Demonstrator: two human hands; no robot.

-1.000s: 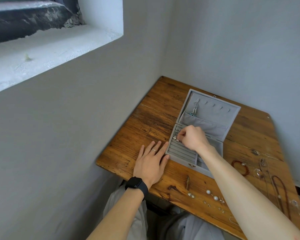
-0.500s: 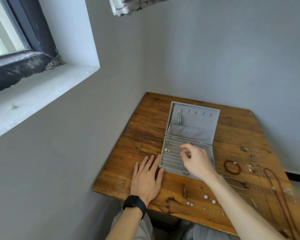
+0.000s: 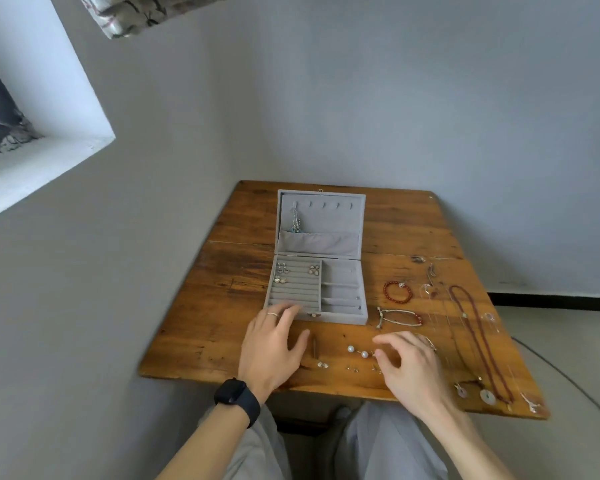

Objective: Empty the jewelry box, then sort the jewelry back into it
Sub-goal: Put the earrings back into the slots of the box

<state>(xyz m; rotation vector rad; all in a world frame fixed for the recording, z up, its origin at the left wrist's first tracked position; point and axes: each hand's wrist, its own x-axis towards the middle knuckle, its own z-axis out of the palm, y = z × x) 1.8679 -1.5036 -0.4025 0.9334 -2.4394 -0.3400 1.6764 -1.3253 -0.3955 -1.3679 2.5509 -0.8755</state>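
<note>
The grey jewelry box (image 3: 343, 318) lies open on the wooden table (image 3: 222, 306), lid flat behind it. Several small earrings (image 3: 281, 273) sit in its ring rolls at the left, and a necklace (image 3: 296, 221) hangs from a lid hook. My left hand (image 3: 274, 348) rests flat on the table, fingertips touching the box's front left corner. My right hand (image 3: 406, 365) hovers over the front edge with loosely bent fingers, right beside a pair of pearl earrings (image 3: 357, 351). It holds nothing. Tiny studs (image 3: 352, 368) and another earring (image 3: 322, 365) lie near the front edge.
Right of the box lie a red bead bracelet (image 3: 397, 292), a cord bracelet (image 3: 399, 317), a long dark red necklace (image 3: 478, 344) and thin chains (image 3: 430, 289). Grey walls close the table's left and far sides. A window ledge (image 3: 42, 168) is at upper left.
My right hand left the ring rolls of the box and came back to the pearl earrings at the table's front. The left hand stayed put. My head turned right.
</note>
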